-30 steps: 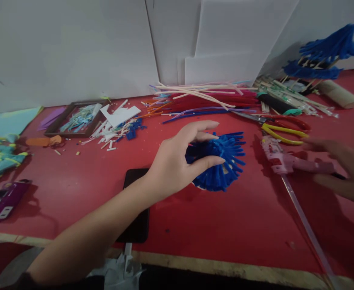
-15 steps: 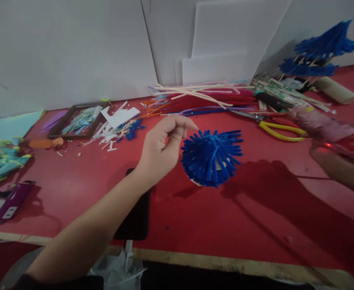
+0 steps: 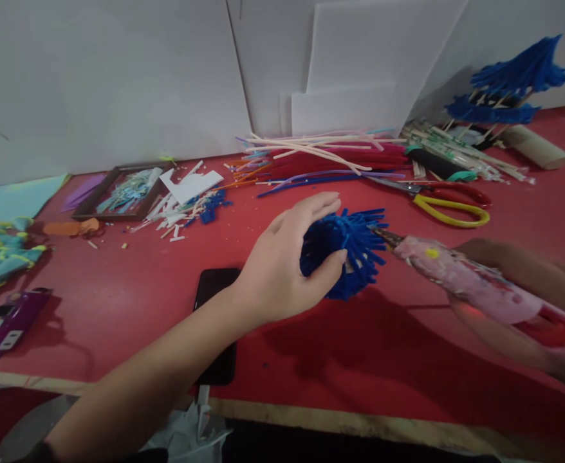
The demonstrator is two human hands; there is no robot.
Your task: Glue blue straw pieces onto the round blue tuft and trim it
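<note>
A cone of blue pipe cleaners [image 3: 365, 247], its ends fanned outward, stands on the red table in front of me. My left hand [image 3: 287, 263] curves around its left side, thumb in front and fingers behind, covering part of it. In my right hand [image 3: 485, 321] is a worn pink glue gun [image 3: 485, 283], pointing left. The gun's dark nozzle is at the cone's right edge; whether it touches the strands, I cannot tell.
Behind lie bundled pipe cleaners [image 3: 321, 157] and yellow-and-red-handled scissors [image 3: 451, 215]. A two-tiered blue model [image 3: 524, 77] stands at the back right. A phone [image 3: 217, 366] lies under my left forearm. Scraps [image 3: 181, 212] and a brown frame [image 3: 89, 204] are at the left.
My left hand has moved right, from beside the blue cone to around it. The glue gun has come left and down, bringing its nozzle to the cone.
</note>
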